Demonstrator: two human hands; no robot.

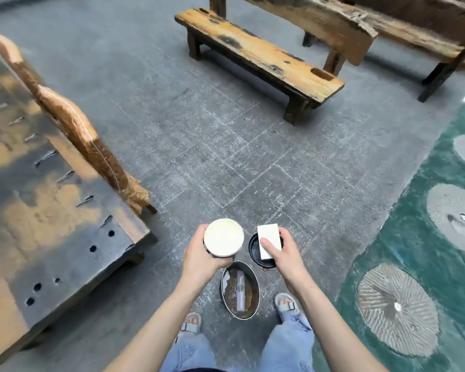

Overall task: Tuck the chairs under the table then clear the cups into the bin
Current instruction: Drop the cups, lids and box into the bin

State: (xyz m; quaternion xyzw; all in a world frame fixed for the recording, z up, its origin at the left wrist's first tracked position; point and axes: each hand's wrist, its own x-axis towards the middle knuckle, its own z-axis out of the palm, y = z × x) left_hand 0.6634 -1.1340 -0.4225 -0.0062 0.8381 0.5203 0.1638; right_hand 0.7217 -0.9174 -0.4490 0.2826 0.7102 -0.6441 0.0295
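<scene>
My left hand (199, 255) grips a white paper cup (224, 237) seen from above, its inside pale and creamy. My right hand (282, 252) holds a black cup lid (254, 247) with a white folded napkin (269, 240) pressed on top by the thumb. Both hands hover just above a small black oval bin (239, 289) on the floor between my feet; it holds brownish liquid and a straw-like piece. The dark wooden table (51, 210) lies to the left. A wooden bench (258, 57) stands apart ahead, away from the table.
Grey stone floor (212, 146) stretches ahead. A second rough wooden bench (387, 25) with a backrest is at the top right. To the right is green water (414, 237) with round millstone stepping stones (397, 310). My sandalled feet flank the bin.
</scene>
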